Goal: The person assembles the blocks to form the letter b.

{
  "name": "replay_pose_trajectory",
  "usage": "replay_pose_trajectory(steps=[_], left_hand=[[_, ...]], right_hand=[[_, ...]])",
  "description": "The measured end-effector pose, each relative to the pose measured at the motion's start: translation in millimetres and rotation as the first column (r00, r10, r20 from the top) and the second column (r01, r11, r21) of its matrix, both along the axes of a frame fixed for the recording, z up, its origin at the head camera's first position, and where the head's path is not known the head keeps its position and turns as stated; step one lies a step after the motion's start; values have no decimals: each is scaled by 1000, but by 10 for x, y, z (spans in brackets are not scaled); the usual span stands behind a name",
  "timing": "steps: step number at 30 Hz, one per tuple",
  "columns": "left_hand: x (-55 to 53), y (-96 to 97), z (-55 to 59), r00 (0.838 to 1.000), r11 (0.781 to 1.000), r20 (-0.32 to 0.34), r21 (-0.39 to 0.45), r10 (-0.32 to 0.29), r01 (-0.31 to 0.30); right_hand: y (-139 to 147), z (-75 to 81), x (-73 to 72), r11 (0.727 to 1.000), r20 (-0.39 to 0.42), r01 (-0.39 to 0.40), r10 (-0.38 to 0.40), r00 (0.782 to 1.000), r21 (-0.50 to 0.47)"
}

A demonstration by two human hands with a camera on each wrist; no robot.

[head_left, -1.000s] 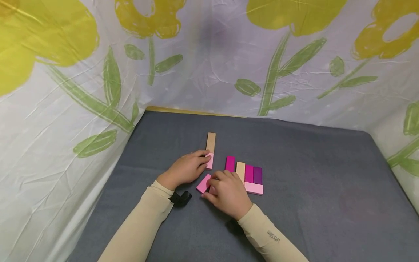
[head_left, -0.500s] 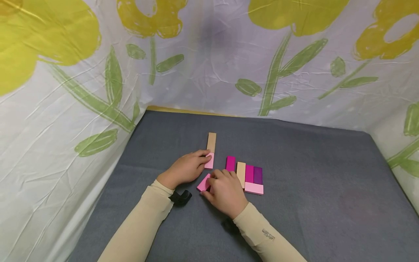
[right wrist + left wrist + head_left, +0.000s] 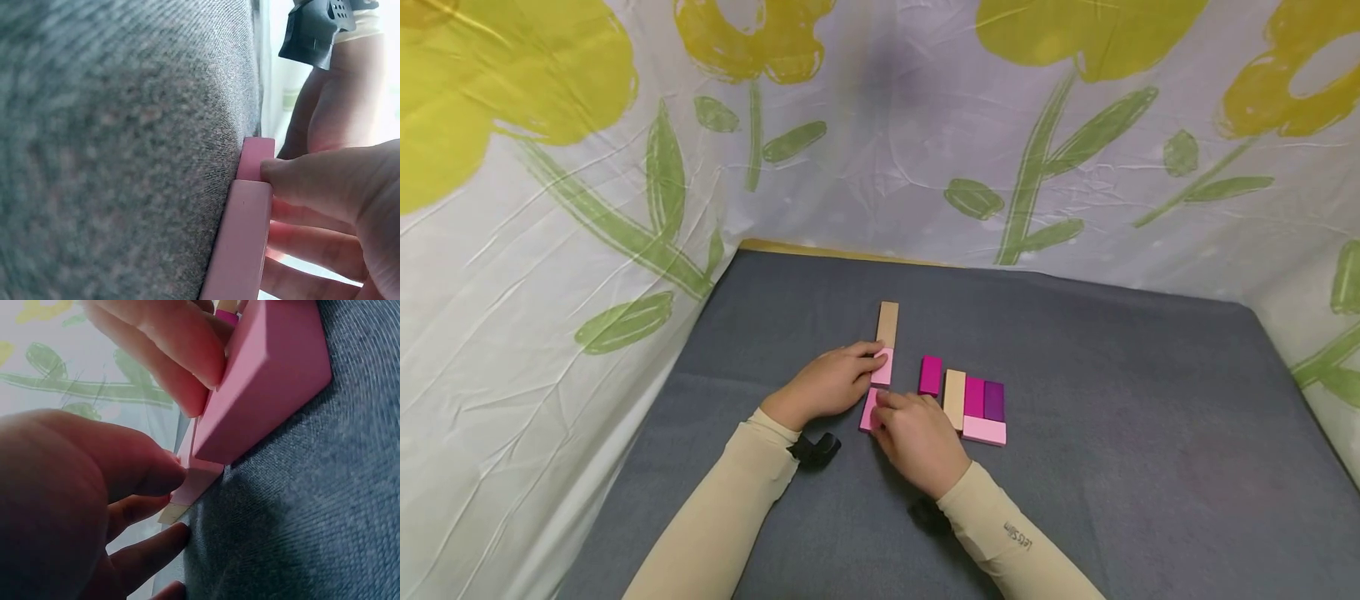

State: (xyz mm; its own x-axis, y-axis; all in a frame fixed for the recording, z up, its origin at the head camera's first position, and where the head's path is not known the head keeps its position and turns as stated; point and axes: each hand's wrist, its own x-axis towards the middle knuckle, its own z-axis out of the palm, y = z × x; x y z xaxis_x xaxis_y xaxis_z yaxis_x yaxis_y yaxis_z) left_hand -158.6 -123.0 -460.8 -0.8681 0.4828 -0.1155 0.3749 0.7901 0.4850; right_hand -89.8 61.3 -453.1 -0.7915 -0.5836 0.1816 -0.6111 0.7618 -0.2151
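In the head view, a wooden block [image 3: 887, 322] and a light pink block [image 3: 884, 372] lie end to end. My left hand [image 3: 826, 383] rests on the light pink one with its fingers fairly straight. Just below it lies a pink block [image 3: 868, 412], nearly in line with those two. My right hand [image 3: 922, 442] pinches this pink block, its thumb [image 3: 294, 175] at the block's side in the right wrist view. A paler pink block [image 3: 240, 244] stands nearest that camera, close by the thumb. The right hand covers part of the pink block from above.
A magenta block [image 3: 930, 376] lies right of the column. Beside it is a group of a cream block [image 3: 954, 400], magenta and purple [image 3: 993, 402] blocks, and a light pink block [image 3: 984, 430] along the bottom. Grey cloth [image 3: 1112, 417] covers the table; a flowered curtain hangs behind.
The pink block under my right hand has turned from slanted to nearly straight and moved up toward the light pink block. The left hand has stayed in place.
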Motion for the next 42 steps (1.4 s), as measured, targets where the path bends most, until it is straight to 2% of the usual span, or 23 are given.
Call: replay_pose_trajectory(steps=[5,16,22,42], left_hand=[[-5,-10,2,1000,1000,-8,16,-18,18],[-21,-80,-9,997,998,59,8,-57,56],[-13,-112,9,992,995,87,42,-91,88],[-33,-150,12,987,994,126,57,-103,97]], right_hand=[[12,-16,-13,1000,12,7,-7,1000,-13],[27,-21,-21,999,12,8,-7,1000,-42],[24,-16,-24,999,19,11,-10,1000,-32],[32,-38,-23,999,21,11,-10,1000,-39]])
